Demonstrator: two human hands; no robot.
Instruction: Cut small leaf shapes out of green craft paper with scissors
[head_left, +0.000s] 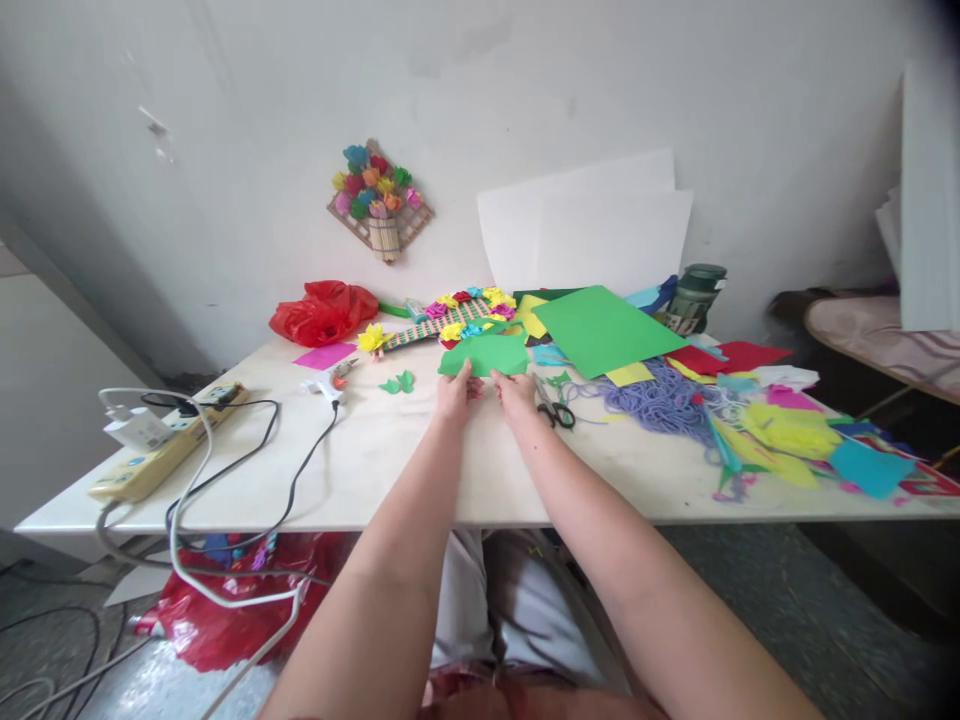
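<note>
Both of my hands grip a piece of green paper (pixel 486 353) by its near edge, a little above the table. My left hand (pixel 456 390) pinches its left side, and my right hand (pixel 514 389) pinches its right side. Close to my right wrist lie black-handled scissors (pixel 556 412), partly hidden by that hand. Small green paper leaf shapes (pixel 397 382) rest on the table left of my hands. Just behind the held paper lies a woven strip decorated with paper flowers (pixel 442 318).
A hot glue gun (pixel 328 383) with a black cord lies left, near a power strip (pixel 169 440). A large green sheet (pixel 606 332), purple yarn (pixel 660 400) and coloured scraps cover the right side. A red plastic bag (pixel 324 312) sits at the back left.
</note>
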